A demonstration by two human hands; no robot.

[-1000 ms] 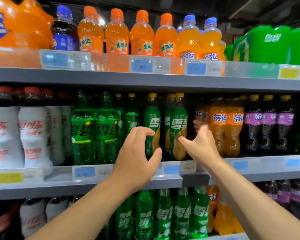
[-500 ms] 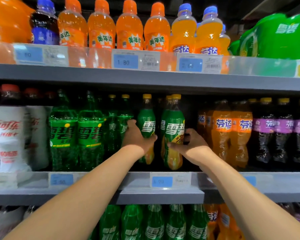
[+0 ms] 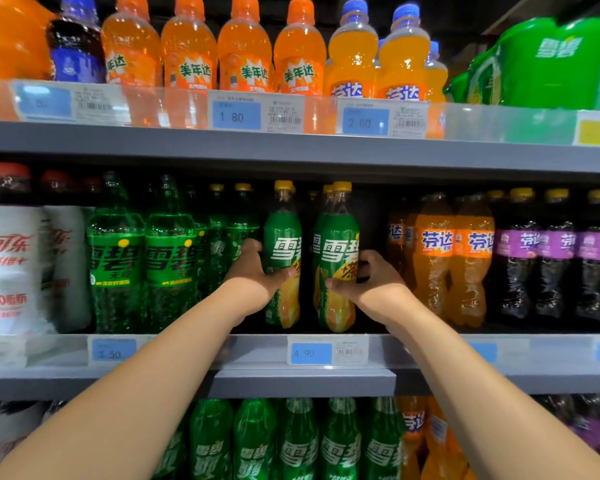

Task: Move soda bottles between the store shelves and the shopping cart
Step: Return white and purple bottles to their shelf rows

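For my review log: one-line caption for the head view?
Left hand and right hand each grip a yellow-capped green bottle on the middle shelf.

Green-and-yellow labelled bottles [image 3: 338, 258] with yellow caps stand above a blue price tag [image 3: 310, 353] on the grey middle shelf [image 3: 305, 382]. Left of them are clear green bottles [image 3: 116, 258] and white red-lettered ones [image 3: 9, 265]; right, orange bottles [image 3: 433, 258] and dark purple-banded ones [image 3: 555, 258].

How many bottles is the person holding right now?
2: the left hand grips one green bottle, the right hand grips another green bottle, both on the middle shelf.
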